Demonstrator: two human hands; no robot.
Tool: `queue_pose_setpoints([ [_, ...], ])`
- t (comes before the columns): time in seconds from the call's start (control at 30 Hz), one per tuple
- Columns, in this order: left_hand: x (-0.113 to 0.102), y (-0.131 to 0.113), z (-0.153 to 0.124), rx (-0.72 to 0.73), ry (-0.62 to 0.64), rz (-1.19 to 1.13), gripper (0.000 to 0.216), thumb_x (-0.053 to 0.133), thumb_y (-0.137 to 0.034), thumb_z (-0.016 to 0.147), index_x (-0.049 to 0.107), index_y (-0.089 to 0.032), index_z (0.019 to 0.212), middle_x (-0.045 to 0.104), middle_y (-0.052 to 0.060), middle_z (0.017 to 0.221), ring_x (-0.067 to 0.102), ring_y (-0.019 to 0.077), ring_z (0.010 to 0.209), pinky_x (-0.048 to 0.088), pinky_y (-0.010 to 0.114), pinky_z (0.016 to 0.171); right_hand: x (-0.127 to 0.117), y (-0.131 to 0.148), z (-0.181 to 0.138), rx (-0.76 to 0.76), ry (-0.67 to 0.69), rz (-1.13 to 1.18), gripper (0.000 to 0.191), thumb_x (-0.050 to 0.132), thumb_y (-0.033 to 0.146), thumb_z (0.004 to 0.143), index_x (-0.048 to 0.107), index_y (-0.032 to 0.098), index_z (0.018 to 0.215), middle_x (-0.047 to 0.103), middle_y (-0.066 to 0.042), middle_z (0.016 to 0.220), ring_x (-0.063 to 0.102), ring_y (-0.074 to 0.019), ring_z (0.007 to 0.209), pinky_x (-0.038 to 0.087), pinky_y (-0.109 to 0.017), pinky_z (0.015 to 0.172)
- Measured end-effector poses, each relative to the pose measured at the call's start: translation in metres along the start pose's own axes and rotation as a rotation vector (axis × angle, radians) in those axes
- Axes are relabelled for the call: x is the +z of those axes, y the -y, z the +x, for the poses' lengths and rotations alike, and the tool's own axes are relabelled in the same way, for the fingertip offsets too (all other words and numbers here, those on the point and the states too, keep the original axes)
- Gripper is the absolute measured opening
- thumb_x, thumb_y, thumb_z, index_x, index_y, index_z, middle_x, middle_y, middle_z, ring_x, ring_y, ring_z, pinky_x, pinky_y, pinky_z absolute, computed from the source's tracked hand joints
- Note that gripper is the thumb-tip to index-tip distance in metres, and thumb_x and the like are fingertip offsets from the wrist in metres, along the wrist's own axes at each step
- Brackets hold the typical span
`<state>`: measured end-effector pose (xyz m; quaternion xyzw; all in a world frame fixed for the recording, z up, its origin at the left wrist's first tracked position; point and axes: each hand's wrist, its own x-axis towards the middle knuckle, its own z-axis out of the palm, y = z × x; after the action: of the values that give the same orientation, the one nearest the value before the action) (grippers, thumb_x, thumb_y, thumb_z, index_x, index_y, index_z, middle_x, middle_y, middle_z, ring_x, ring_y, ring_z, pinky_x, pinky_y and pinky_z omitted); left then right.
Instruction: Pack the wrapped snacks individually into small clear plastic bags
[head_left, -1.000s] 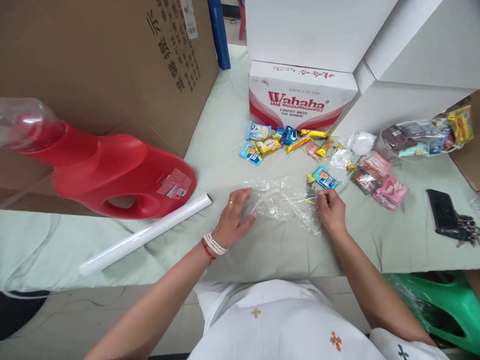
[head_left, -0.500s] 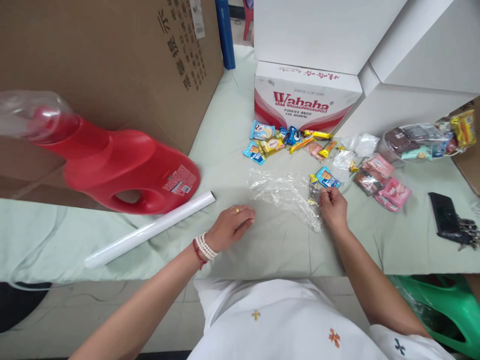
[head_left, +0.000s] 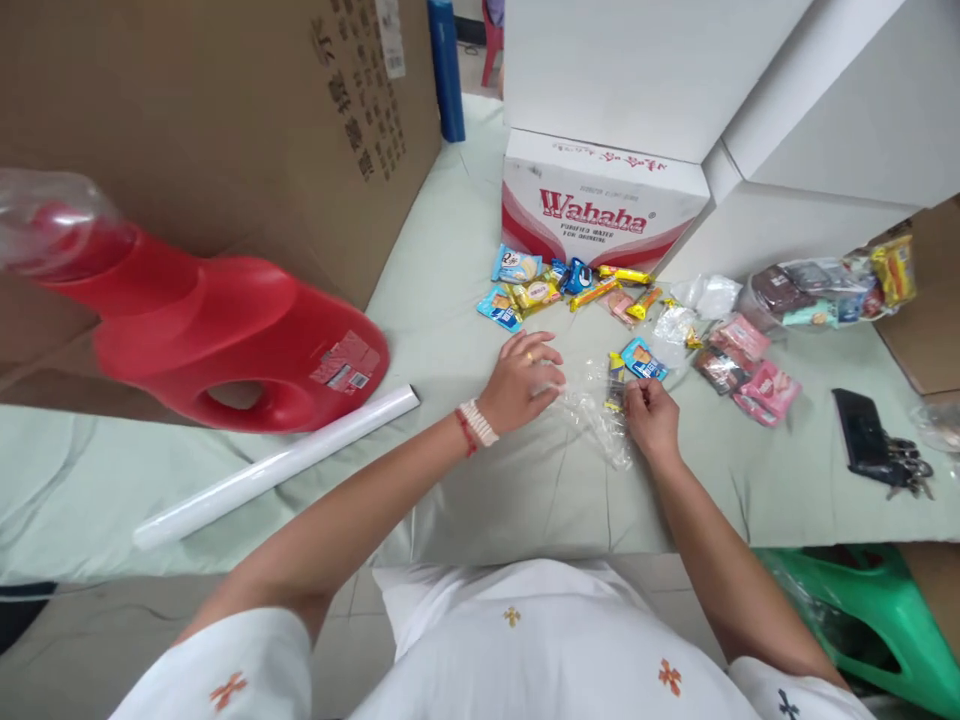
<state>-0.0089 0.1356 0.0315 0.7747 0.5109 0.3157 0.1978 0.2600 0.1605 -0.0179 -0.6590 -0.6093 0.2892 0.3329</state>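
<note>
My left hand (head_left: pixel 523 382), with a ring and a beaded bracelet, is over the left end of a crumpled clear plastic bag (head_left: pixel 592 408). Its fingers are curved, with a gap between them and the thumb. Closed in a pinch, my right hand (head_left: pixel 652 418) grips what looks like the right edge of that bag; the fingertips partly hide it. Just beyond those fingers are a blue snack packet (head_left: pixel 643 358) and a narrow yellow-and-dark packet (head_left: pixel 615 380). Whether the narrow packet is inside the bag, I cannot tell.
Several wrapped snacks (head_left: pixel 534 292) lie before a Wahaba-style printed water carton (head_left: pixel 600 210). Pink packets (head_left: pixel 769 390), a filled clear bag (head_left: pixel 817 290) and a phone-like black item with keys (head_left: pixel 870 430) are rightward. Left are a red jug (head_left: pixel 255 340) and white roll (head_left: pixel 277 470).
My left hand has moved right and away from me, from the bare cloth to the bag, and its fingers have spread. My right hand keeps its pinch beside the packets.
</note>
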Motion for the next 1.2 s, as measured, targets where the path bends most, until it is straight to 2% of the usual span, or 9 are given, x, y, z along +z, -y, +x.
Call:
queue_pose_setpoints([
  [0.07,-0.013,-0.003,-0.031,0.158,-0.050,-0.052,0.016,0.060,-0.030,0.094,0.074,-0.026,0.090,0.073,0.007,0.119,0.049,0.0287,0.142,0.033,0.055,0.120,0.002,-0.001,0.001,0.011,-0.001,0.017,0.047,0.049,0.067,0.092,0.064,0.023,0.092,0.064,-0.002,0.067,0.055,-0.0209,0.065,0.044,-0.031,0.064],
  [0.17,-0.035,-0.006,-0.073,0.179,-0.021,-0.059,0.014,0.060,-0.025,0.094,0.073,-0.028,0.094,0.076,0.007,0.116,0.057,0.0278,0.136,0.042,0.055,0.115,0.003,-0.001,0.005,0.032,0.016,0.031,0.047,0.051,0.067,0.092,0.064,0.023,0.092,0.065,-0.002,0.068,0.056,-0.0209,0.065,0.045,-0.031,0.064],
  [0.43,-0.065,-0.006,-0.134,0.268,0.296,0.074,0.020,0.055,-0.015,0.090,0.071,-0.025,0.093,0.079,0.006,0.112,0.070,0.0256,0.116,0.036,0.055,0.118,0.004,0.001,0.013,0.007,0.065,0.033,0.048,0.052,0.067,0.092,0.065,0.021,0.092,0.066,-0.004,0.070,0.057,-0.0206,0.065,0.045,-0.032,0.064],
  [0.63,-0.050,-0.028,-0.119,-0.247,0.381,0.213,0.045,0.028,-0.040,0.107,0.065,-0.023,0.126,0.077,0.008,0.106,0.073,0.0210,0.089,0.054,0.033,0.079,0.005,0.013,0.004,-0.046,0.065,-0.086,0.040,0.051,0.059,0.094,0.063,0.021,0.091,0.066,-0.002,0.072,0.057,-0.0191,0.065,0.043,-0.031,0.067],
  [0.77,-0.029,-0.047,-0.089,-0.457,0.391,0.534,0.049,0.032,-0.042,0.107,0.073,-0.016,0.104,0.074,0.014,0.096,0.073,0.0267,0.081,0.051,0.035,0.068,0.006,0.021,-0.008,-0.092,0.091,-0.132,0.035,0.049,0.053,0.094,0.063,0.021,0.091,0.065,-0.001,0.069,0.056,-0.0185,0.064,0.041,-0.030,0.067],
  [0.83,-0.017,-0.047,-0.085,-0.389,0.329,0.642,0.041,0.037,-0.030,0.105,0.074,-0.014,0.097,0.073,0.018,0.102,0.072,0.0302,0.089,0.052,0.039,0.072,0.003,0.022,-0.013,-0.093,0.141,-0.153,0.033,0.049,0.051,0.094,0.064,0.021,0.090,0.063,0.000,0.067,0.056,-0.0181,0.063,0.040,-0.029,0.065],
  [0.97,0.001,-0.030,-0.104,-0.145,0.126,0.658,0.044,0.038,-0.009,0.100,0.068,-0.019,0.129,0.064,0.019,0.141,0.056,0.0321,0.136,0.042,0.053,0.109,-0.013,0.021,-0.018,-0.051,0.209,-0.277,0.030,0.049,0.047,0.094,0.065,0.022,0.091,0.066,-0.001,0.069,0.058,-0.0190,0.064,0.039,-0.028,0.064],
  [1.1,0.007,-0.015,-0.121,-0.207,0.071,0.579,0.049,0.038,-0.020,0.103,0.055,-0.022,0.149,0.053,0.017,0.155,0.043,0.0328,0.149,0.012,0.069,0.123,-0.024,0.036,-0.015,-0.154,0.143,-0.472,0.029,0.047,0.040,0.096,0.070,0.022,0.098,0.073,-0.008,0.090,0.063,-0.0240,0.078,0.043,-0.032,0.068],
  [1.2,0.006,-0.014,-0.120,-0.283,0.070,0.537,0.051,0.038,-0.034,0.105,0.049,-0.025,0.154,0.049,0.015,0.159,0.041,0.0348,0.150,0.001,0.075,0.122,-0.011,0.060,-0.011,-0.429,0.137,-0.462,0.034,0.042,0.035,0.102,0.072,0.020,0.108,0.073,-0.013,0.107,0.064,-0.0279,0.098,0.049,-0.038,0.084],
])
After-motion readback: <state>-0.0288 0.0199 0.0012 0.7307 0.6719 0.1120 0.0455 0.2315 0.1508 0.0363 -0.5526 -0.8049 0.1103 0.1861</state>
